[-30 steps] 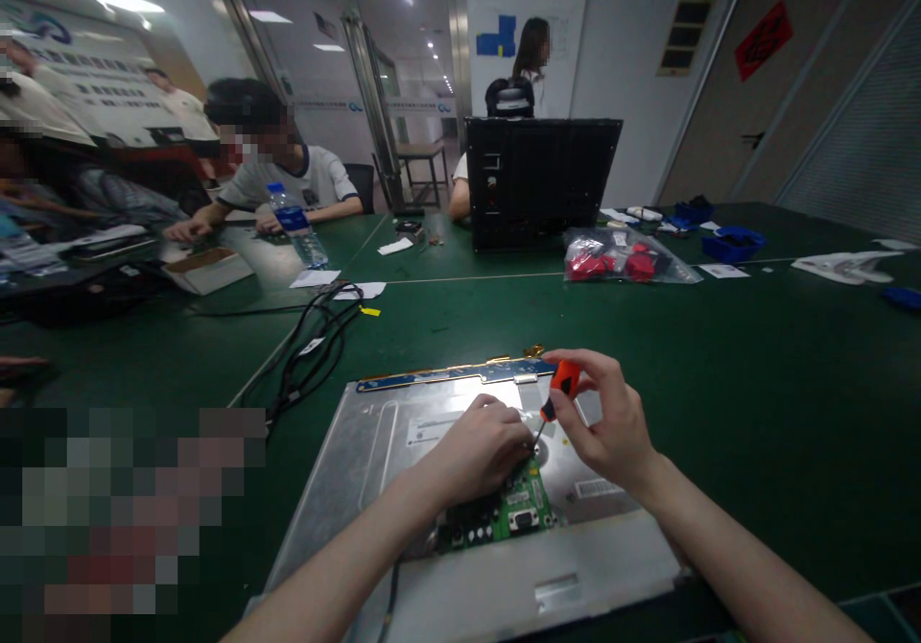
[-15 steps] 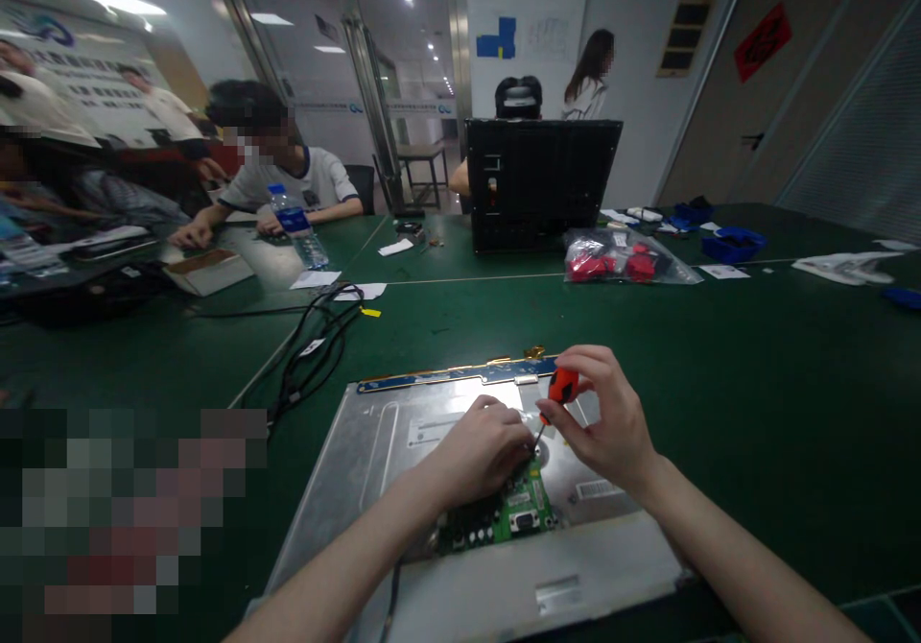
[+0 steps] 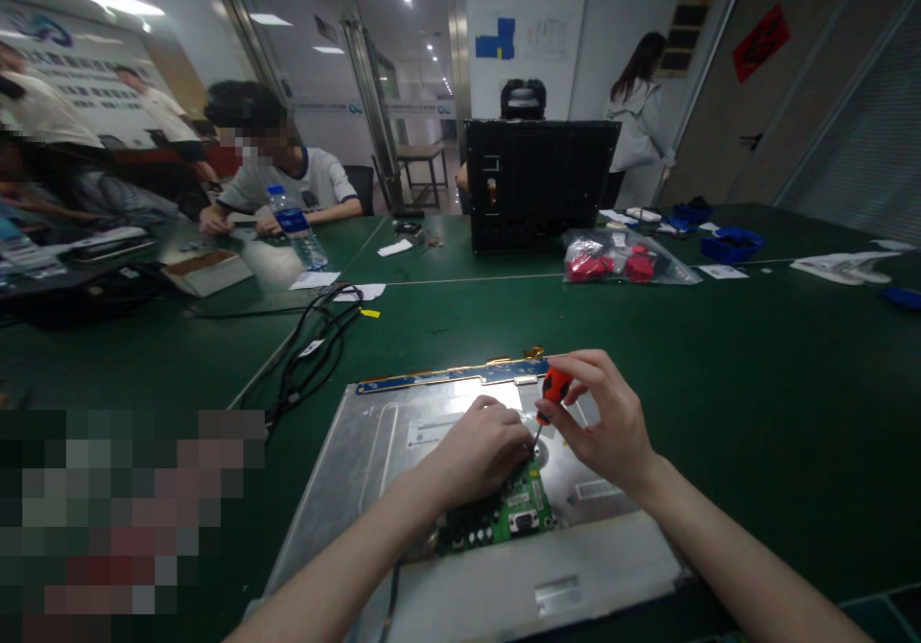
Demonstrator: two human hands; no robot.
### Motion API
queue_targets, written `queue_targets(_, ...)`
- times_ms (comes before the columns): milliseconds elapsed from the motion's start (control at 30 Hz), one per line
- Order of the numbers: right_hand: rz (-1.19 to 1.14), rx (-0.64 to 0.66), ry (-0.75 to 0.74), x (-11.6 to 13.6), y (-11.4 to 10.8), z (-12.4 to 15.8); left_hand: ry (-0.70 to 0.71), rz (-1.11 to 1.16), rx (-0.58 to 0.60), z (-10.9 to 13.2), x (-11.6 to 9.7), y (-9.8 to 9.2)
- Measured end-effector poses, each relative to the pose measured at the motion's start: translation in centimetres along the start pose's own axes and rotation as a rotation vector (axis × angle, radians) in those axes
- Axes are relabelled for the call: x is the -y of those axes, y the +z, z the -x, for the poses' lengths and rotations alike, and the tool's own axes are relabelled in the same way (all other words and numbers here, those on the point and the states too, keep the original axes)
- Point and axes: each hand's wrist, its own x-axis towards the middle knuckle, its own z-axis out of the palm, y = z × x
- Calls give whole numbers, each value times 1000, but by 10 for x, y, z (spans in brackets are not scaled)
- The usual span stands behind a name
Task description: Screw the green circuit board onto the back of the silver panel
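In my right hand (image 3: 604, 417) is a small screwdriver (image 3: 556, 385) with a red and black handle, pinched between thumb and fingers. Its shaft slants down to the upper corner of a green circuit board (image 3: 524, 507). My left hand (image 3: 485, 449) rests over the board's left part, fingers curled by the screwdriver's tip; what they grip, if anything, is hidden. The board sits on the silver metal back of a display panel (image 3: 360, 451), which lies flat before me. Along the panel's far edge runs a narrow blue circuit strip (image 3: 432, 377).
Black cables (image 3: 306, 350) lie left of the panel. Farther back are a water bottle (image 3: 296, 226), an upright black monitor casing (image 3: 543, 187), a plastic bag of red items (image 3: 625, 257) and blue trays (image 3: 734, 244). Other people sit and stand around the green table (image 3: 755, 374).
The screwdriver's handle has shifted slightly left and turned in my right hand; my left hand keeps its place. In the background, a standing person has moved to the right.
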Motion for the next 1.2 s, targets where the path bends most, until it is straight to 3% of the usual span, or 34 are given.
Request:
queue_targets(900, -149, -24, 117, 3, 4, 5, -6, 0, -3, -1, -1, 0)
queue_targets(1200, -130, -32, 76, 3, 2, 3, -3, 11, -5, -1, 0, 2)
